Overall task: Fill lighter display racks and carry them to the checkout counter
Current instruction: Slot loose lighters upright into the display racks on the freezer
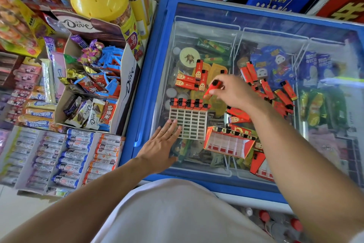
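On the far left, a brown-and-white cardboard chocolate display box (126,77) stands beside the blue-framed glass-topped chest freezer (155,61), whose sliding lid serves as the working surface. The left hand (160,142) lies flat on that glass, fingers straight and spread, fingertips pressing the near left corner of the pale plastic grid rack (188,122) to steady it. The rack's far rows already carry red lighters with black caps (187,103); the nearer cells look unfilled, so the filling step is in hand and, by my reckoning, early.

Just right of the rack and above it, the right hand (234,91) has its grip pinched on a single red lighter (212,89), tilted with its base pointing down toward the rack. The next move calls for righting that lighter and lowering it into an open cell beside the filled ones.

Further right, a red cardboard lighter tray (229,144) and a scatter of loose red lighters (275,89) lie on the glass.
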The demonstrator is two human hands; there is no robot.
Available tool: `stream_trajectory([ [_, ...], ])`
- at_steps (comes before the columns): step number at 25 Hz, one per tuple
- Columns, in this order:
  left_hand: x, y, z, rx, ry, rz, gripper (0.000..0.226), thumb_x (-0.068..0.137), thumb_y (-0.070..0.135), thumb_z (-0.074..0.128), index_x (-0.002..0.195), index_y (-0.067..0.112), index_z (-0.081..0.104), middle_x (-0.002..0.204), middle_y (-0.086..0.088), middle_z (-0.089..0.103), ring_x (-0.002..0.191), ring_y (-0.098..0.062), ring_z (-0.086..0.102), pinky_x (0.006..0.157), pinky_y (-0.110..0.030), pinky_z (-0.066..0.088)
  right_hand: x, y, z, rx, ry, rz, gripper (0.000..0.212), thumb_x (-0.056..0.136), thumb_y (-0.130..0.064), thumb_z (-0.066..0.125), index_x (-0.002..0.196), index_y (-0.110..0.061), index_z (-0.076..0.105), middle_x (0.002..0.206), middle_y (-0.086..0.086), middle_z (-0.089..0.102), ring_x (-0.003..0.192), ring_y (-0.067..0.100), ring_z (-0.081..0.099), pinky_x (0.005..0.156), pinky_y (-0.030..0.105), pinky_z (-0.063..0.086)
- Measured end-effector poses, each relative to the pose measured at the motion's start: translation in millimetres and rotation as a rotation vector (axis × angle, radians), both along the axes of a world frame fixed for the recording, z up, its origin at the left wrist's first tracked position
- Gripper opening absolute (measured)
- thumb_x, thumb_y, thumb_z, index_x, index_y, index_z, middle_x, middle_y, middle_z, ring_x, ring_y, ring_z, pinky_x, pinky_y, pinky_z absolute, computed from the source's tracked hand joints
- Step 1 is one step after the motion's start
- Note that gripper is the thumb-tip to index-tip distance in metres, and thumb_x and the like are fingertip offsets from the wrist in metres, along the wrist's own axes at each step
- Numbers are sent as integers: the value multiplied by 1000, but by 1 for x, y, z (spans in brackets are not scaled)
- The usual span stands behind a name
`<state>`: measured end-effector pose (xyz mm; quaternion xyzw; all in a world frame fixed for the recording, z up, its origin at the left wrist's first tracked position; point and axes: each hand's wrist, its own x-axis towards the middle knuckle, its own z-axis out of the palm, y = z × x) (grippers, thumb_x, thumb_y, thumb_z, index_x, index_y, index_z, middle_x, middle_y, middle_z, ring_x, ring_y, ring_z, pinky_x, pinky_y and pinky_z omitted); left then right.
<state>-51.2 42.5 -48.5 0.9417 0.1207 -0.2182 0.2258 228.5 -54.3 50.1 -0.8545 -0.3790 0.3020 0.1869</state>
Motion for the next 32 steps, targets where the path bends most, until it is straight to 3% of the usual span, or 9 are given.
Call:
stream_trajectory([
  [4, 1, 0, 1, 7, 20, -2, 103, 95, 49, 59, 158, 25, -20, 161, 6, -36, 146, -11, -37, 123, -33, -15, -19, -9, -15, -146, -78, 201, 36, 104, -20, 51, 139, -19, 53, 113, 0, 73, 38, -3, 49, 37, 12, 31],
  [8, 2, -3, 2, 12, 19, 15, 102, 96, 48, 58, 157, 25, -20, 161, 4, -36, 146, -13, -36, 125, -35, -12, -27, -15, -10, -143, -151, 169, 40, 105, -20, 49, 144, -15, 48, 89, -10, 69, 38, -4, 41, 45, 14, 26],
  [14, 2, -4, 3, 10, 15, 26, 103, 96, 49, 58, 157, 25, -21, 161, 3, -36, 146, -14, -37, 121, -33, -16, -30, -22, -20, -209, -100, 166, 50, 101, -3, 46, 144, -29, 44, 141, 8, 55, 57, 4, 51, 44, 23, 40],
  [17, 2, -5, 4, 9, 10, 25, 104, 95, 50, 59, 157, 25, -21, 161, 3, -35, 147, -15, -36, 121, -32, -16, -31, -21, -24, -238, -10, 183, 49, 100, -10, 52, 140, -36, 41, 123, 3, 62, 69, 24, 67, 64, 47, 57],
  [21, 2, -5, 5, 4, 9, 31, 104, 95, 50, 60, 157, 24, -20, 161, 3, -34, 147, -15, -35, 121, -32, -16, -32, -14, -21, -280, 43, 171, 54, 97, -8, 51, 142, -33, 39, 99, -2, 60, 61, 25, 58, 53, 42, 45],
  [24, 2, -5, 5, -3, 9, 38, 103, 95, 49, 59, 158, 24, -18, 162, 3, -34, 147, -15, -34, 124, -35, -12, -28, -10, -11, -300, 114, 199, 55, 97, -25, 61, 146, -31, 36, 124, 4, 58, 67, 11, 55, 56, 27, 39],
  [27, 2, -6, 6, -8, 7, 41, 102, 95, 49, 59, 159, 24, -17, 162, 3, -33, 148, -16, -34, 122, -35, -13, -21, -11, -11, -333, 219, 200, 78, 83, -78, 53, 148, -39, 34, 157, 3, 36, 122, 19, 55, 101, 43, 45],
  [29, 2, -6, 6, -10, 8, 44, 103, 95, 50, 59, 158, 24, -17, 162, 3, -34, 148, -16, -34, 122, -35, -14, -17, -11, -17, -316, 324, 115, 100, 67, -99, 32, 149, -41, 34, 154, -1, 41, 124, 16, 56, 111, 52, 38],
  [32, 3, -6, 6, -11, 9, 45, 103, 95, 50, 60, 159, 24, -17, 161, 3, -34, 148, -16, -34, 121, -34, -14, -15, -13, -24, -288, 349, 105, 95, 77, -91, 27, 152, -33, 35, 151, 0, 46, 115, 9, 60, 111, 50, 40],
])
